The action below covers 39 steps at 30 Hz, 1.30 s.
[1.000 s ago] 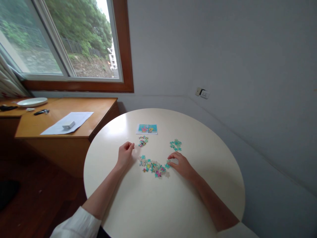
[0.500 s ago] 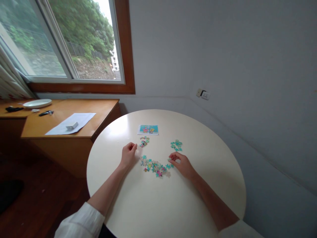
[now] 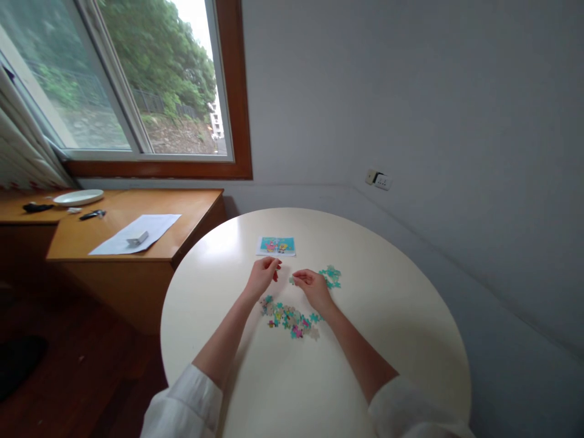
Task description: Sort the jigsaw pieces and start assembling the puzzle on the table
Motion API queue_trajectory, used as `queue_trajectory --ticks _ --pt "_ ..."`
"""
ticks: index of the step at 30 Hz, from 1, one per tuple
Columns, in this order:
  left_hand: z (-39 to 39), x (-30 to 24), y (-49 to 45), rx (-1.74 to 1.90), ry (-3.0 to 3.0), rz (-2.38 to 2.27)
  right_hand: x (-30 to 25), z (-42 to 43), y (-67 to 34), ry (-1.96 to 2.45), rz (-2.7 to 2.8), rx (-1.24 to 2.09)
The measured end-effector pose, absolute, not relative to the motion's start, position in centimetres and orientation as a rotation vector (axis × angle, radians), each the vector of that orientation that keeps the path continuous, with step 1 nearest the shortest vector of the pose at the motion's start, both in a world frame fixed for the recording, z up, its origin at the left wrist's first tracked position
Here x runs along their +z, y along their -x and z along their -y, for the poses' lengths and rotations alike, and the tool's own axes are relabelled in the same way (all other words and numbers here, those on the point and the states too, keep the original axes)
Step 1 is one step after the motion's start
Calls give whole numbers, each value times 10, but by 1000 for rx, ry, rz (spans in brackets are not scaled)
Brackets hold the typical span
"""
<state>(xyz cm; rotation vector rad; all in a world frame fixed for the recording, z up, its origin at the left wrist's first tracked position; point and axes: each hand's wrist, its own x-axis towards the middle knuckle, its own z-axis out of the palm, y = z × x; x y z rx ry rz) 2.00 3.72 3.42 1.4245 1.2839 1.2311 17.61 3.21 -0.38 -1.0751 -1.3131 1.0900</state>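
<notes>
My right hand [image 3: 312, 286] pinches a pale green jigsaw piece [image 3: 292, 280] between thumb and fingertips above the white table. Facing it, my left hand [image 3: 263, 275] is held with its fingers bent and a gap between thumb and fingers; no piece shows in it. It covers the spot of a small mixed pile. Nearer to me lies a long heap of puzzle pieces [image 3: 292, 319] in teal, pink, yellow and beige. A group of teal pieces [image 3: 332, 275] lies just beyond my right hand. The picture card [image 3: 276, 246], with cartoon figures, lies flat behind my hands.
The round white table [image 3: 387, 340] stands against the wall. At the left, a wooden desk [image 3: 201, 210] carries a white sheet [image 3: 157, 226] with a small white box [image 3: 137, 238], a white plate [image 3: 78, 197] and dark small objects. A wall socket [image 3: 382, 181] is at the right.
My right hand has moved left from the heap's right end with the jigsaw piece. My left hand has shifted right toward it, its fingers now parted. The view has tilted slightly.
</notes>
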Motion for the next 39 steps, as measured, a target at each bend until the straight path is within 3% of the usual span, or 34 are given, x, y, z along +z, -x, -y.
queue_trajectory --ticks 18,28,39 --pt "-21 10 -27 1067 -1730 -1202 -5 -23 -178 1051 1353 1170" --pt "-38 -3 -4 1129 -1735 -1573 6 -26 -190 1086 1322 1140" --pt "-39 2 0 1034 -1813 -1777 50 -7 -255 1204 2094 1190"
